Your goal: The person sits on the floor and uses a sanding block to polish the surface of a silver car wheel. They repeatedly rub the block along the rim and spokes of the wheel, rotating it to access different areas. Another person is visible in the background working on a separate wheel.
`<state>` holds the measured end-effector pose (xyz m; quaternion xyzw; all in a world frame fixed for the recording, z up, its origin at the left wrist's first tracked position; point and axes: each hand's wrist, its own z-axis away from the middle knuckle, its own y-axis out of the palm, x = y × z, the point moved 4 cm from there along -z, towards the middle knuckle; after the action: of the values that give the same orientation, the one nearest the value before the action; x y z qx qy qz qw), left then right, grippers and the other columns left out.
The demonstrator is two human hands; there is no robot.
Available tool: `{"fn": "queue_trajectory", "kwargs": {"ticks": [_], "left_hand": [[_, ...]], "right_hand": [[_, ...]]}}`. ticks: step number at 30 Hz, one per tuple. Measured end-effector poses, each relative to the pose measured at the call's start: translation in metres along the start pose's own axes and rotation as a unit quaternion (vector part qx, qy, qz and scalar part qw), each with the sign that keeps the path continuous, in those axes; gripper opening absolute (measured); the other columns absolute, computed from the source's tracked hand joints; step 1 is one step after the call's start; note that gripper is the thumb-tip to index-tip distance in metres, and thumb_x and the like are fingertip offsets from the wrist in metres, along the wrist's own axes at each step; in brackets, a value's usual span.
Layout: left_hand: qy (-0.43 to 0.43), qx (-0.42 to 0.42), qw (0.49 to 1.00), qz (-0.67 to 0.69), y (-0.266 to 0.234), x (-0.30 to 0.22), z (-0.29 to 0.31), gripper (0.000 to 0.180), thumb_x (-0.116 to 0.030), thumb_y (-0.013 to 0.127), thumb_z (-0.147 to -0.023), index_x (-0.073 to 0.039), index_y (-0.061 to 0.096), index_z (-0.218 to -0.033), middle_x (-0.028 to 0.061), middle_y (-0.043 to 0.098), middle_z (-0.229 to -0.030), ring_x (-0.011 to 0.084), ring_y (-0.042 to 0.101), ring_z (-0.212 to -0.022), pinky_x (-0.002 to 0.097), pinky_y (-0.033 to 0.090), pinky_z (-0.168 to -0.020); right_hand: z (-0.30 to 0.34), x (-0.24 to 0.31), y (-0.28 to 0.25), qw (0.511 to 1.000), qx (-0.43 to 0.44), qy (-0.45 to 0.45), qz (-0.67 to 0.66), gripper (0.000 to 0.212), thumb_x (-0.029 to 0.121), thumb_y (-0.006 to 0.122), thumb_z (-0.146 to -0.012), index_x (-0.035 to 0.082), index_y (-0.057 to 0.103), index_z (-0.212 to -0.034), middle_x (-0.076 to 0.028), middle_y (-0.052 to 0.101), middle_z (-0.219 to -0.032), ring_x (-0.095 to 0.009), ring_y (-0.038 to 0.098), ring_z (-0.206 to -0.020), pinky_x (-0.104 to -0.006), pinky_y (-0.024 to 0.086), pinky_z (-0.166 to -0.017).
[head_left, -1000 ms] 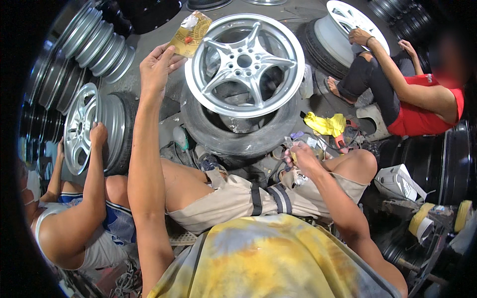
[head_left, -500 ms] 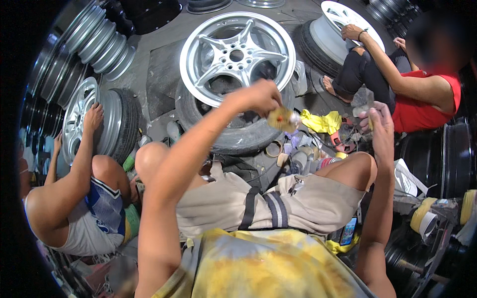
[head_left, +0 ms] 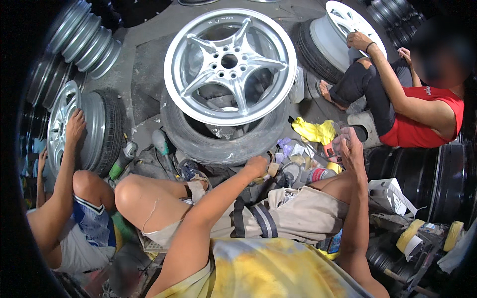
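Observation:
A silver alloy wheel rim (head_left: 239,94) with several spokes rests, slightly tilted, on a dusty tire (head_left: 208,152) in front of my knees. My left hand (head_left: 256,168) is low beside the tire's near edge, its fingers curled and mostly hidden. A small tan piece (head_left: 273,170) shows at its fingertips; whether I grip it is unclear. My right hand (head_left: 351,151) is raised over my right knee, closed around a thin flat blade (head_left: 339,129), partly hidden by the fingers. Neither hand touches the rim.
Yellow cloth (head_left: 314,130), tape rolls and a red-labelled can (head_left: 320,174) crowd the floor at my right. A green-handled power tool (head_left: 161,142) lies left of the tire. Co-workers handle a left rim (head_left: 63,116) and a right rim (head_left: 343,22). Rims are stacked (head_left: 94,47).
My left hand has come down from before the rim toward the floor clutter; the yellowish-brown container it held no longer shows clearly. My right hand has lowered and moved left.

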<state>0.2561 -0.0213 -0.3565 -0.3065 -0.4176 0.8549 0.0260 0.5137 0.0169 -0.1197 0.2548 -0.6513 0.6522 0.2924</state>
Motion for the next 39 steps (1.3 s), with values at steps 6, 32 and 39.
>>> {"fn": "queue_trajectory", "kwargs": {"ticks": [6,32,39], "left_hand": [[-0.114,0.055,0.991,0.042,0.043,0.016,0.021,0.026,-0.012,0.064,-0.082,-0.001,0.07,-0.105,0.024,0.068,-0.11,0.0355,0.068,-0.103,0.0444,0.055,-0.087],[-0.3,0.094,0.945,0.09,0.077,0.095,0.049,0.056,-0.013,0.058,-0.084,0.007,0.043,-0.135,0.0305,0.06,-0.123,0.0434,0.058,-0.118,0.0446,0.047,-0.101],[-0.02,0.354,0.935,-0.013,0.008,0.026,0.084,0.031,-0.014,0.065,-0.078,0.003,0.067,-0.105,0.0251,0.068,-0.108,0.0391,0.066,-0.101,0.0451,0.052,-0.088]], "right_hand": [[-0.046,-0.028,-0.017,0.997,0.079,0.003,0.013,0.022,0.017,0.056,-0.096,0.0,0.054,-0.11,-0.012,0.063,-0.085,-0.017,0.061,-0.079,-0.0338,0.051,-0.069],[0.126,-0.241,0.181,0.98,0.159,0.114,-0.033,0.041,0.027,0.074,-0.084,0.005,0.067,-0.118,-0.02,0.071,-0.105,-0.028,0.067,-0.1,-0.0401,0.05,-0.088],[0.136,-0.167,0.07,0.94,0.02,0.309,-0.142,0.039,0.034,0.069,-0.09,0.001,0.067,-0.11,-0.012,0.071,-0.09,-0.015,0.062,-0.083,-0.0343,0.049,-0.075]]}}
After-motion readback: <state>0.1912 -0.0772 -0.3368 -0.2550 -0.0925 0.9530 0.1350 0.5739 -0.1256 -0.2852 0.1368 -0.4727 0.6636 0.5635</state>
